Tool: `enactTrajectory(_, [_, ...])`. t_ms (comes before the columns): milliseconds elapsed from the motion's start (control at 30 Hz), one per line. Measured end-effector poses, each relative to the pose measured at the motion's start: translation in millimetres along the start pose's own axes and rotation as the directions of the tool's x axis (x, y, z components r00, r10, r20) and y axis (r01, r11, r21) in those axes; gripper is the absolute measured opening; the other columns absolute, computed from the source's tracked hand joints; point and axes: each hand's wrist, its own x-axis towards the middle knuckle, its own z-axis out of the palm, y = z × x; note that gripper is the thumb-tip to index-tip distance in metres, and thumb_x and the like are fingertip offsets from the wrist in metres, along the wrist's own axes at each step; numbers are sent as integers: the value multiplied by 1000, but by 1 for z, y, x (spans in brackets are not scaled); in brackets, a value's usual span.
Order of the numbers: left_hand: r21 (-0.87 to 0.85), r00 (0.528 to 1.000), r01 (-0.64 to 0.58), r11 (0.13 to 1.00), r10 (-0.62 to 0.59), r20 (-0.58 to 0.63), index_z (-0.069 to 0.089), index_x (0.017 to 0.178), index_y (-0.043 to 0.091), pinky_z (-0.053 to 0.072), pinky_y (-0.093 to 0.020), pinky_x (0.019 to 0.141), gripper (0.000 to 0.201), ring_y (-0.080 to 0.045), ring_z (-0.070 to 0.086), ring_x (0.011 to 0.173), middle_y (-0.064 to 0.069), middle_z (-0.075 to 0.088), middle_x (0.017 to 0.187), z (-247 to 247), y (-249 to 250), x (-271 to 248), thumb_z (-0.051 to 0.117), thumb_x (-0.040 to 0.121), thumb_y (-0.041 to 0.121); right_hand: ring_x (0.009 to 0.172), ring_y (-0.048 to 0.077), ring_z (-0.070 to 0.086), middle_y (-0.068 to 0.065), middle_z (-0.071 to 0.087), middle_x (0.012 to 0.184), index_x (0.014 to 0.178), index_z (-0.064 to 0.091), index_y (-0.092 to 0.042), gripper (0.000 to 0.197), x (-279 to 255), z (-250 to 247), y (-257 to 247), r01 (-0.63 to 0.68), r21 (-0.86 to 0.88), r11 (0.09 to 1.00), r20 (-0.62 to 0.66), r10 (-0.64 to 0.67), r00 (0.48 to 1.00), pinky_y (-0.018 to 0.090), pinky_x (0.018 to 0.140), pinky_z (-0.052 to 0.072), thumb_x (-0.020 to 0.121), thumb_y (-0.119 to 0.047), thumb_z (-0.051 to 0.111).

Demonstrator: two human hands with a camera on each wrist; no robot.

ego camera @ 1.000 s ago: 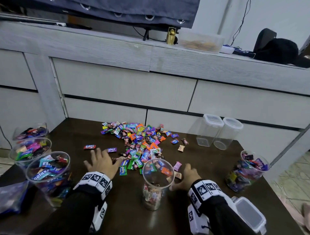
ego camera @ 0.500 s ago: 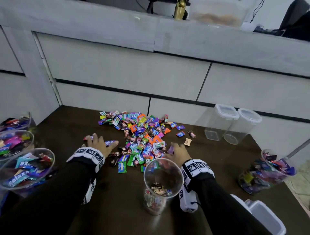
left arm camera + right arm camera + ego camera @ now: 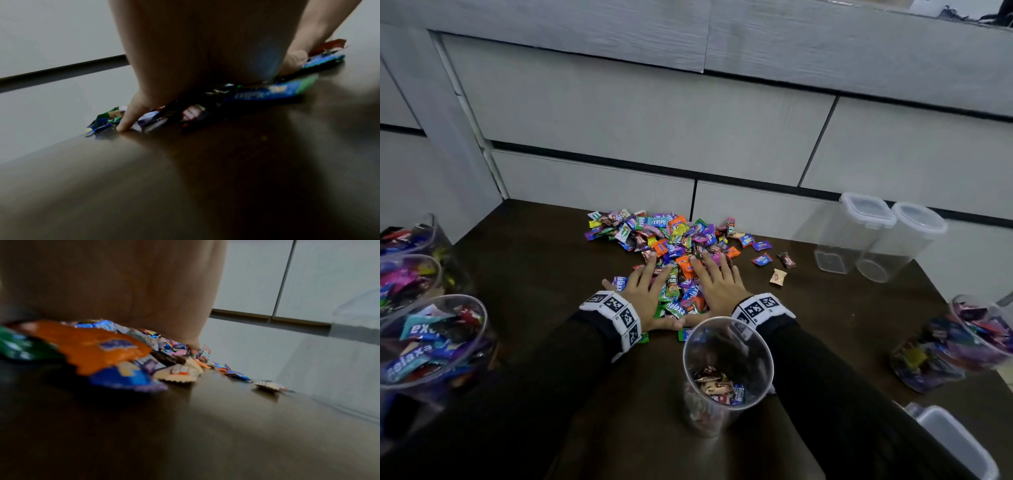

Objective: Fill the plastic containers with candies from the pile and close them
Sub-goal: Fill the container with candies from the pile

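Bright foil-wrapped candies in a pile (image 3: 671,246) lie under our left hand (image 3: 642,294) and right hand (image 3: 719,286), fingers spread flat (holding nothing), beside the clear round plastic container (image 3: 727,373).

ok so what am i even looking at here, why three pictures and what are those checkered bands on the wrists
No machine here: a person is working with two bare hands, wearing cameras. The wide picture comes from a head camera looking down; the other two come from cameras strapped at each wrist, under the checkered bands, looking along the palm, so they show mostly skin and wrappers.

On the dark table lies a pile of wrapped candies. The left hand and right hand lie flat on its near edge, fingers spread, pressing rather than gripping. Just in front of them stands an open clear container with a few candies at the bottom. Filled containers stand at the left, another at the right, and two empty lidded ones at the back.
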Motion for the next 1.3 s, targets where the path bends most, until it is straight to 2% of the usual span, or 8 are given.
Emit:
enactTrajectory(100, [188, 987, -100, 977, 122, -106, -23, 152, 22, 27, -49, 109, 115, -28, 16, 146, -8, -28, 159, -2, 1, 5, 38, 77, 85, 145, 37, 8, 10, 2, 159, 152, -7, -17, 113, 7, -1, 3, 132, -58, 990, -20, -133, 991, 52, 117, 16, 76, -67, 61])
enactTrajectory(167, [219, 980, -119, 968, 150, -131, -18, 153, 21, 31, -44, 105, 110, -28, 21, 143, -8, -18, 162, -2, 2, 8, 35, 80, 83, 138, 38, 23, 14, 16, 155, 152, 0, -15, 108, 10, 0, 3, 138, -95, 986, -55, -143, 988, 51, 112, 27, 77, -68, 58])
enactTrajectory(333, [156, 973, -145, 977, 169, -155, 4, 156, 27, 35, -42, 104, 86, -28, 27, 138, -10, 17, 156, -7, 6, 7, 40, 90, 69, 128, 38, 33, 16, 27, 143, 146, 22, -15, 82, 12, 1, 6, 47, 3, 999, -53, -47, 997, 48, 103, 36, 84, -53, 60])
enactTrajectory(467, [70, 971, -166, 984, 176, -161, 15, 154, 24, 45, -43, 100, 64, -31, 33, 132, -14, 23, 146, -11, 11, 2, 47, 100, 39, 124, 39, 40, 16, 31, 139, 144, 30, -19, 67, 10, -4, 13, 14, 110, 994, -21, -12, 1000, 47, 101, 38, 88, -38, 62])
enactTrajectory(567, [12, 978, -148, 989, 148, -146, 22, 151, 23, 49, -45, 94, 56, -34, 41, 125, -15, 22, 143, -14, 15, 0, 48, 102, 29, 126, 41, 37, 15, 31, 143, 147, 26, -25, 69, 6, -2, 18, -16, 68, 998, -3, 16, 1000, 48, 103, 36, 90, -40, 60])
enactTrajectory(900, [-44, 989, -121, 992, 117, -90, 33, 136, 14, 46, -44, 73, 36, -40, 56, 102, -19, 35, 136, -27, 16, -5, 43, 102, 21, 112, 39, 53, 18, 41, 130, 134, 42, -8, 40, -5, -11, 18, -36, 167, 985, -57, 46, 997, 42, 91, 44, 94, -7, 50])
enactTrajectory(1100, [-246, 987, -72, 967, 34, -154, 40, 132, 10, 46, -42, 85, 35, -38, 57, 105, -17, 54, 120, -40, 16, -17, 46, 102, 27, 113, 31, 52, 16, 56, 122, 128, 51, -11, 38, -25, -25, 26, -66, 328, 942, -149, 121, 981, 35, 92, 42, 91, -10, 55])
enactTrajectory(1300, [-359, 980, -60, 931, -13, -199, 46, 123, 4, 45, -40, 79, 39, -35, 59, 97, -19, 62, 103, -55, 21, -33, 44, 103, 37, 90, 25, 56, 12, 62, 100, 122, 54, -11, 35, -48, -35, 27, -76, 421, 904, -191, 170, 967, 26, 72, 39, 88, -13, 58])
